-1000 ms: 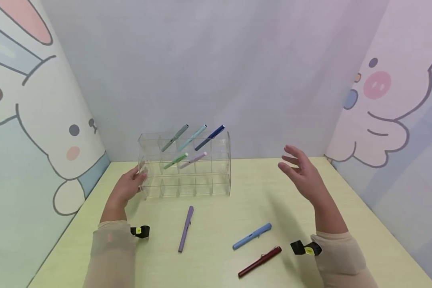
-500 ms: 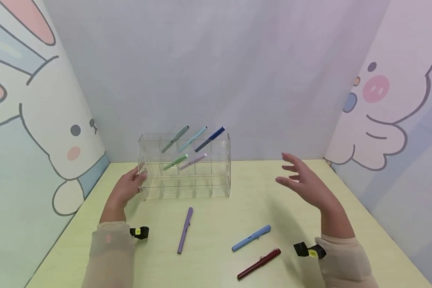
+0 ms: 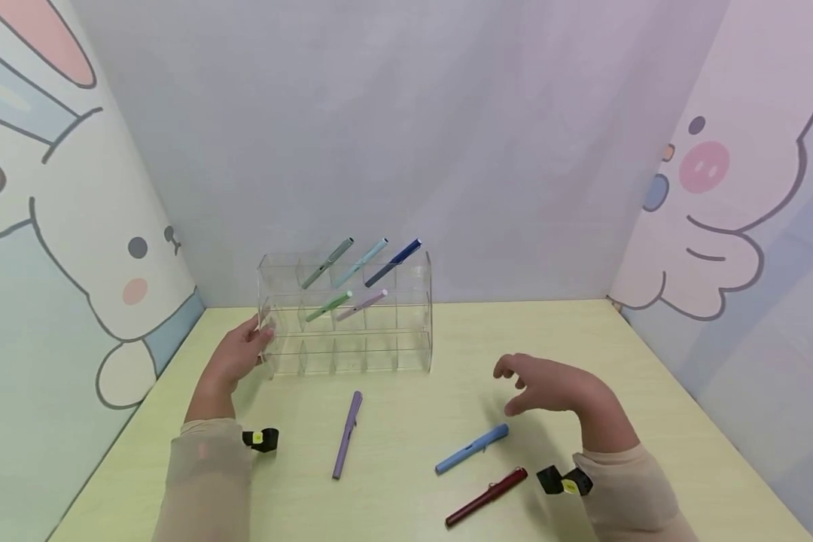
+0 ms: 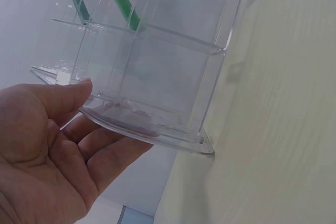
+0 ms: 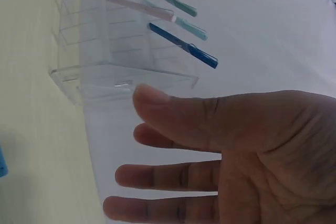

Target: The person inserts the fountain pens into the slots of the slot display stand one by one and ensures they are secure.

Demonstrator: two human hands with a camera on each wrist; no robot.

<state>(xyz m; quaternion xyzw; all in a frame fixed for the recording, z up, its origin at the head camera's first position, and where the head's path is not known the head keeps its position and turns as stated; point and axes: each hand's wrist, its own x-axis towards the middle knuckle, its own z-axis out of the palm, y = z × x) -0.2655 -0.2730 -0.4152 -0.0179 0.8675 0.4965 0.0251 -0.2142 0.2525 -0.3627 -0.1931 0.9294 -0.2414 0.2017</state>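
A clear tiered pen rack [image 3: 415, 354] stands on the table. My left hand [image 3: 232, 360] grips its left side wall, thumb on one face and fingers on the other, as the left wrist view shows at the rack's edge [image 4: 184, 141]. Grey-green [image 3: 327, 263], light blue [image 3: 360, 263] and dark blue [image 3: 393, 263] pens lean in the top tier. One tier down sit a green pen [image 3: 328, 306] and a pale lilac pen [image 3: 362, 305]. My right hand [image 3: 555, 384] holds nothing, fingers loosely bent, just beyond the blue pen [image 3: 472, 449] on the table.
A dark red pen [image 3: 486, 497] lies in front of the blue one. Left of them, a purple pen [image 3: 348, 435] lies before the rack. A pale curtain [image 3: 406, 135] closes off the back, and printed cartoon panels [image 3: 108, 248] flank the table [image 3: 298, 504].
My right hand has come down and toward the blue pen, turning its fingers leftward. The left hand has kept its hold on the rack, and the pens have stayed put.
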